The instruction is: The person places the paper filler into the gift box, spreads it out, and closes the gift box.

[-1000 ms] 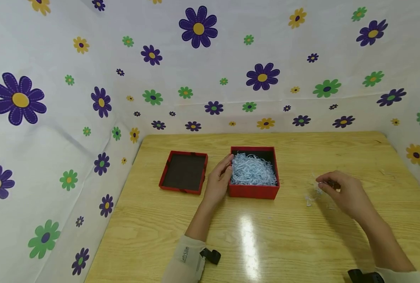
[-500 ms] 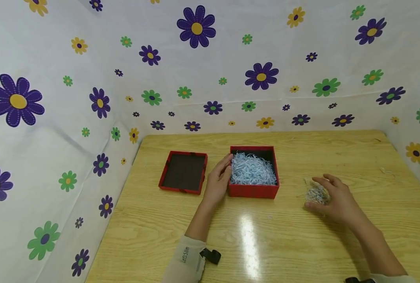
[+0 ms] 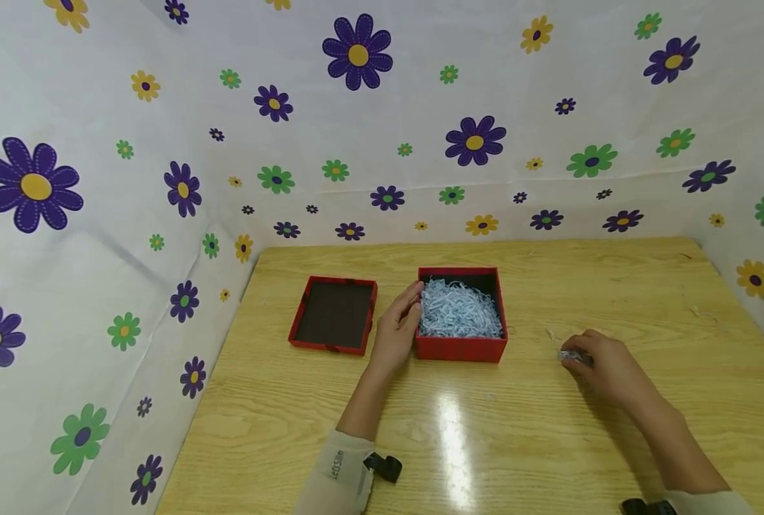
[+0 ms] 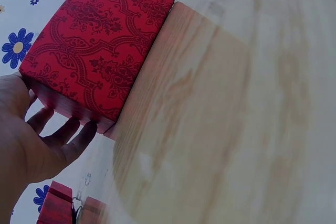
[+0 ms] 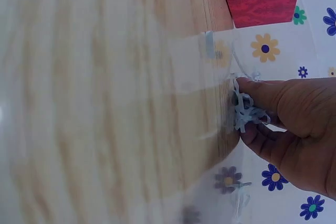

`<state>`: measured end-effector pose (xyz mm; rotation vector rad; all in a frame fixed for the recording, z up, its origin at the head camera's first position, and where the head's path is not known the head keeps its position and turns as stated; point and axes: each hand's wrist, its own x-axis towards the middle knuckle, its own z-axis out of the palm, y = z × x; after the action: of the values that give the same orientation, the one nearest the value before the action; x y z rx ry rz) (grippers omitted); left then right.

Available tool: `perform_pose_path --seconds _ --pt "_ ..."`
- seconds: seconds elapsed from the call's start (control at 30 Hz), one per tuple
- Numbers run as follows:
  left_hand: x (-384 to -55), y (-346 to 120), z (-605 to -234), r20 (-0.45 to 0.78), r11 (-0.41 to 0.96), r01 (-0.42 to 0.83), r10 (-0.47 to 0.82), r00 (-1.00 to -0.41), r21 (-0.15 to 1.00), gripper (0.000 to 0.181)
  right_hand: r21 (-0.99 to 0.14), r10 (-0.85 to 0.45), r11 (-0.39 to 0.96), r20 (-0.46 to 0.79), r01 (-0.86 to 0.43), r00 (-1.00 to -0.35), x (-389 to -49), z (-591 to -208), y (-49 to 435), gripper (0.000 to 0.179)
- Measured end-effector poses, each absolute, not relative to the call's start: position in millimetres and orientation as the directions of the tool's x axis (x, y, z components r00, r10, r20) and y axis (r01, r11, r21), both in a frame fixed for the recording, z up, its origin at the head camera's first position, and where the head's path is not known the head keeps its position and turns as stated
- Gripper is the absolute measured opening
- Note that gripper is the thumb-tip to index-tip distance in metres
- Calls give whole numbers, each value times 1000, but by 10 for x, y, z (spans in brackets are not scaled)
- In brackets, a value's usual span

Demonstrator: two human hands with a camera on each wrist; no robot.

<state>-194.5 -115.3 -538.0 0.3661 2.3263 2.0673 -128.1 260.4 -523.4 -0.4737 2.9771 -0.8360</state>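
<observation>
An open red box (image 3: 461,350) with a dark inside stands mid-table, filled with pale blue shredded paper (image 3: 458,311). My left hand (image 3: 396,332) rests along its left side; the left wrist view shows the fingertips touching the patterned red box wall (image 4: 94,45). To the right of the box, my right hand (image 3: 607,368) is down at the table. Its thumb and fingers pinch a small clump of shredded paper (image 5: 244,109), seen close to the tabletop in the right wrist view.
Left of the box lies its red lid (image 3: 333,313), dark inside facing up. A loose strand (image 3: 552,334) lies just beyond the right hand, and another strand (image 3: 704,313) is farther right. A white flowered cloth (image 3: 414,93) hangs behind and beside the wooden table (image 3: 260,429).
My right hand went from a light pinch to spreading over a clump of shredded paper, moved slightly left, and now has its fingers closed on the clump. The left hand stays at the box.
</observation>
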Motion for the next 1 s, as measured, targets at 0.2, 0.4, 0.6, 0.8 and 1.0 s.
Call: perform_pose_path --seconds 0.2,0.4,0.6,0.8,1.0 --pt "-1941 -1160 -5397 147 112 168 180 -973 979 46 -529 -298 801 54 -280 -953 -1301 -5188 2588 12" --pt "-1942 -1162 -5394 149 110 170 177 -973 979 47 -543 -267 783 147 -303 -952 -1437 -4942 2581 12" --pt "-1941 -1160 -5400 155 97 174 173 -973 980 46 -521 -267 768 270 -373 -925 -1655 -4596 2467 12" --pt "-1936 -1141 -5398 143 113 163 168 -975 980 46 -534 -286 742 292 -404 -912 -1858 -4223 2175 15" --pt "-1954 -1128 -5399 136 113 154 155 -978 982 47 -570 -316 708 272 -417 -909 -2079 -3904 1772 15"
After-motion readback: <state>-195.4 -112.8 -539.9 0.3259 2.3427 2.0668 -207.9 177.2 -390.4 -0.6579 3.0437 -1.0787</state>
